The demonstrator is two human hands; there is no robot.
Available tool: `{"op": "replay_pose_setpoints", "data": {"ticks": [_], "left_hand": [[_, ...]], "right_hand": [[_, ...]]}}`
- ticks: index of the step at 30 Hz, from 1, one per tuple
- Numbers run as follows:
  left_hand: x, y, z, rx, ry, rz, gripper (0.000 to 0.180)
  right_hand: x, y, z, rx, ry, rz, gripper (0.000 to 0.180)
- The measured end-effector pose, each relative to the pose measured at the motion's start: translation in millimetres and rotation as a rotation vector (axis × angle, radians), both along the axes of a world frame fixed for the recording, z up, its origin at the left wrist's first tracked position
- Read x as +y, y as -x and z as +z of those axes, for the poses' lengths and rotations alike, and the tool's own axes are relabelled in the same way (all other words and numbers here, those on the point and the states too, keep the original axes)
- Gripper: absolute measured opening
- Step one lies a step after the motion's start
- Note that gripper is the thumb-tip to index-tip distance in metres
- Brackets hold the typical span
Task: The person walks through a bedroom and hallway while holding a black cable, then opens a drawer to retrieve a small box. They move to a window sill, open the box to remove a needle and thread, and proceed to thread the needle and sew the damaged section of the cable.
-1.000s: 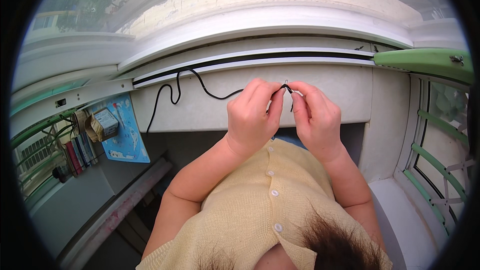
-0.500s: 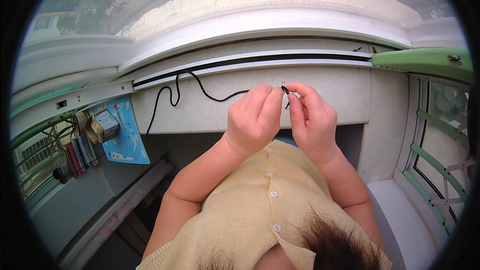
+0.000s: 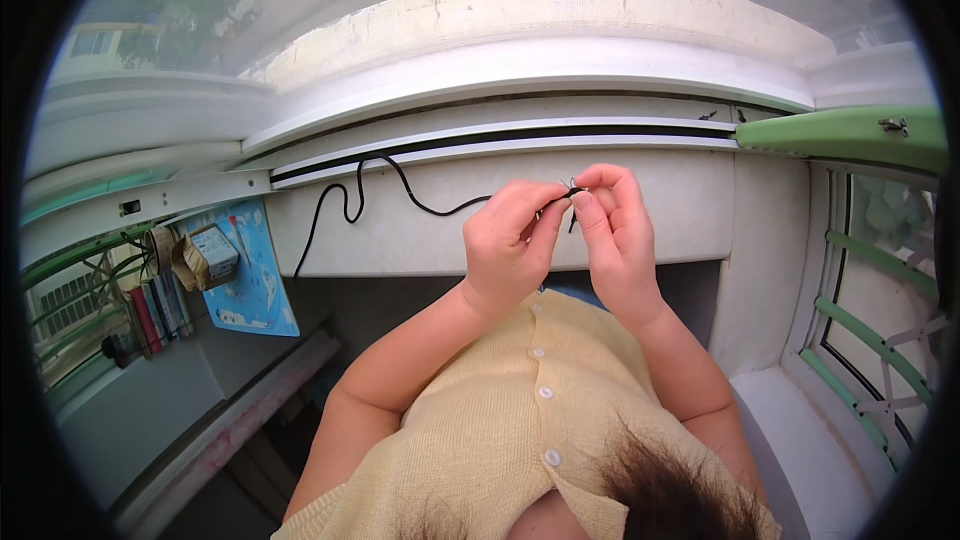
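Observation:
A thin black cord (image 3: 440,212) winds in loops across the white sill and runs up into my left hand (image 3: 508,240). There the thumb and fingers pinch it close to its end. My right hand (image 3: 622,240) meets the left at the fingertips, pinching a dark knot-like bit of the cord (image 3: 572,193). A short black tail hangs below that spot. Above it a tiny thin loop sticks up, perhaps of wire; it is too small to make out. Fingertips partly hide how the cord is joined or tied.
Beneath my hands runs the white sill (image 3: 420,250), with a sliding-window track (image 3: 500,135) behind it. A green window handle part (image 3: 850,130) juts in at right. At left are a small box (image 3: 214,250), a blue board (image 3: 262,300) and several upright books (image 3: 160,310).
My left hand has turned a little, so its thumb and more of the pinched cord show. The right fingers have shifted slightly over the knot. The whole view has moved a little.

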State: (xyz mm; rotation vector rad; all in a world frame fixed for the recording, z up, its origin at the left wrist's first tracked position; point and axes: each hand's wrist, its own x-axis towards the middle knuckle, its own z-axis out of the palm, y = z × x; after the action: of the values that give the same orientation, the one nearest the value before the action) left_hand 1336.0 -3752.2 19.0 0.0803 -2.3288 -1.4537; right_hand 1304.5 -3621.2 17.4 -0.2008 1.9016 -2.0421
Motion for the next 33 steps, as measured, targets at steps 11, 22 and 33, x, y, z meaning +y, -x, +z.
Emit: {"op": "replay_pose_setpoints", "data": {"ticks": [11, 22, 33], "left_hand": [[1, -2, 5, -0.144, -0.332, 0.021, 0.008], [-29, 7, 3, -0.387, -0.572, 0.029, 0.013], [-49, 15, -2, -0.559, -0.998, -0.222, 0.014]], "right_hand": [[-10, -4, 10, -0.109, 0.140, -0.025, 0.023], [4, 18, 19, 1.159, -0.530, 0.025, 0.041], [-5, 0, 82, 1.596, -0.473, 0.348, 0.022]]}}
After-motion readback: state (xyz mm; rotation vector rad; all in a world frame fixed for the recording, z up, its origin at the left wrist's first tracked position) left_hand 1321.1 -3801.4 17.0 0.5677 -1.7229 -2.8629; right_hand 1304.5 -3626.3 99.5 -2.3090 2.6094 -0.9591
